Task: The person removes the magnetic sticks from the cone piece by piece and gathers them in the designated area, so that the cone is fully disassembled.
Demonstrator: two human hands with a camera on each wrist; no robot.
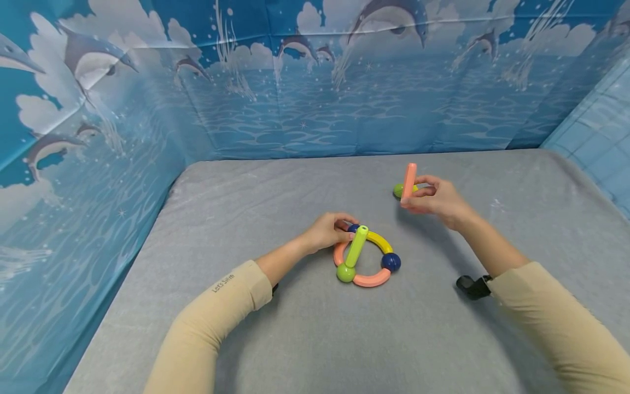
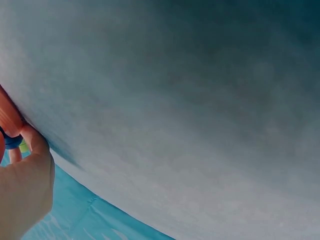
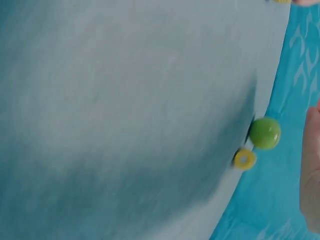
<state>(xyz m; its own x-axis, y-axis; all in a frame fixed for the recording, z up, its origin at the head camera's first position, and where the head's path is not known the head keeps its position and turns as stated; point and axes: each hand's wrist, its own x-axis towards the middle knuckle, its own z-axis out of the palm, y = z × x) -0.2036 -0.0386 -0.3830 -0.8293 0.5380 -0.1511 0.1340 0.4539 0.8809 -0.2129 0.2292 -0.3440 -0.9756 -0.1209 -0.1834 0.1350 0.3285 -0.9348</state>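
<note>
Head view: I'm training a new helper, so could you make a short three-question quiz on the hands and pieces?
1. True or false: the right hand holds a straight coral stick.
2. Which colour is the rod rising from the green ball in the ring: (A) coral, (B) lime green, (C) dark blue?
3. How many dark blue balls show in that ring?

Key: 1. True. 2. B. 3. Two.

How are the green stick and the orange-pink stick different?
The green stick is lime green, while the orange-pink stick is a soft salmon colour.
The green stick's lower end meets a green ball in the ring, while the orange-pink stick is held by the right hand.
Both are straight.
</note>
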